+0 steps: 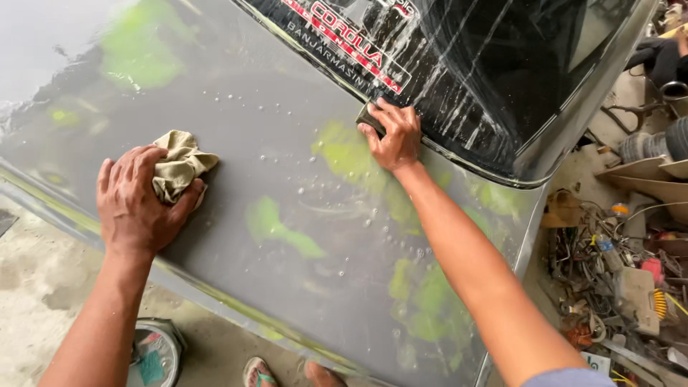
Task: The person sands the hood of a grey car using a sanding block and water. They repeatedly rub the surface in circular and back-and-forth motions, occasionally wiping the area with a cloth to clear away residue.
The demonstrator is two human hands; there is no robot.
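Observation:
My left hand (136, 204) presses a crumpled beige rag (180, 166) against a wet grey car body panel (272, 129) blotched with green filler patches. My right hand (393, 136) grips a small dark sanding block (370, 119) held flat on the panel, right at the lower edge of the dark rear window (502, 72). Water streaks run down the glass and droplets bead on the panel between my two hands.
A round tin (154, 352) with a blue scrap inside stands on the concrete floor below the panel, next to my sandalled feet (287, 373). To the right lies a heap of wires, tools and cardboard (616, 272).

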